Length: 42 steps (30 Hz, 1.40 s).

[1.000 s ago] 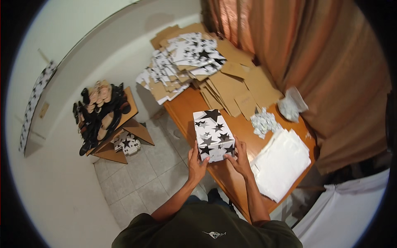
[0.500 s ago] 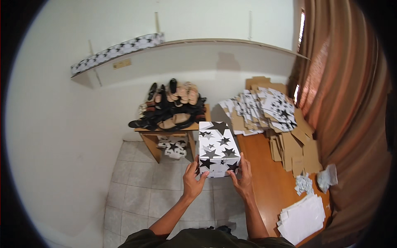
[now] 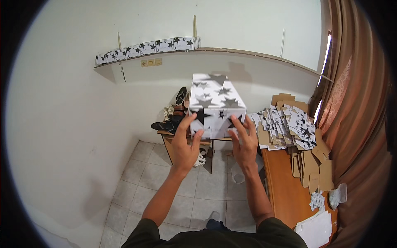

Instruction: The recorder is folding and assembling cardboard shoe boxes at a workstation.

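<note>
Head-worn fisheye, looking forward and down; box [image 3: 216, 108] near, white wall [image 3: 248, 25] farther off.

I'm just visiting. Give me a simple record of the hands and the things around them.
Left hand: grips white star-print box, near end, left side
Right hand: grips same box, near end, right side
Wall shelf: row of star-print boxes toward left end
Large table: star-print cardboard, plain brown cardboard, white sheets
Small table: shoes on top
Far right: brown curtain
</note>
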{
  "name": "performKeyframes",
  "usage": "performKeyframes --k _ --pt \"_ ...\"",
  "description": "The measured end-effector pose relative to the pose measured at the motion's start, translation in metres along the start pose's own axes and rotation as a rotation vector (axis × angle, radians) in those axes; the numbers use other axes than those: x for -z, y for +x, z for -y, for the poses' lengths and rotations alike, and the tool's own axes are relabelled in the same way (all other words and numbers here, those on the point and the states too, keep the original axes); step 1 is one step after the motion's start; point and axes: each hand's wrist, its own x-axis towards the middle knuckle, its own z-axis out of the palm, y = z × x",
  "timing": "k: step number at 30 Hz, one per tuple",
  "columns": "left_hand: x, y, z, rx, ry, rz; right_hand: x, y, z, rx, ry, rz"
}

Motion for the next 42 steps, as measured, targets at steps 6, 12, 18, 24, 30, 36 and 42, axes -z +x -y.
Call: performKeyframes --k 6,12,18,24,30,36,42 --pt "-0.019 0.102 0.033 -0.179 -0.008 -0.027 -0.029 0.090 -0.032 0.113 -0.010 -0.123" --pt "-0.037 0.195 0.061 -0.209 -0.018 0.043 -0.068 0.177 -0.078 0.190 -0.017 -0.194" --pt "-0.069 0.260 0.113 -0.177 -0.066 0.034 -0.111 0.244 -0.127 0.278 -0.053 -0.261" --pt "-0.094 0.311 0.172 -0.168 -0.123 0.041 -0.159 0.287 -0.169 0.268 -0.053 -0.266" --pt "-0.117 0.352 0.241 -0.169 -0.156 0.072 -0.211 0.321 -0.215 0.297 -0.136 -0.285" --pt "-0.136 0.396 0.311 -0.157 -0.195 0.135 -0.262 0.345 -0.250 0.240 -0.140 -0.255" --pt "-0.153 0.426 0.374 -0.089 -0.209 0.226 -0.314 0.362 -0.291 0.178 -0.243 -0.245"
